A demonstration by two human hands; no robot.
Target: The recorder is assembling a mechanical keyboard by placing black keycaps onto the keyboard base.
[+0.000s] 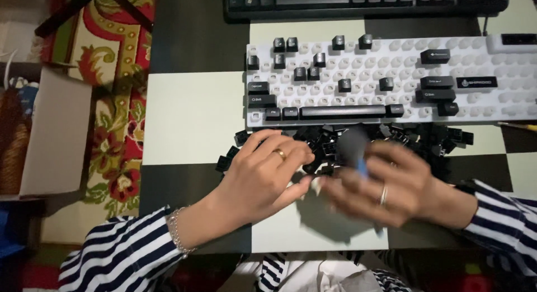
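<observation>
the left hand (268, 172), a gold ring on one finger and a chain bracelet at the wrist, rests palm down with fingers curled loosely on the near edge of a heap of loose black plastic keycaps (358, 140). the heap lies on the black-and-white checkered tabletop (190, 110), just near of the white keyboard base (391, 79), whose bare switches carry only scattered black caps and a long space bar. the right hand (391, 185) is blurred – it seems to pinch a small blue tool (361, 168) and a dark cap, though i cannot tell how tightly. a second black keyboard (363, 1) sits far. striped sleeves cover both arms – a patterned rug (112, 74) lies left.
</observation>
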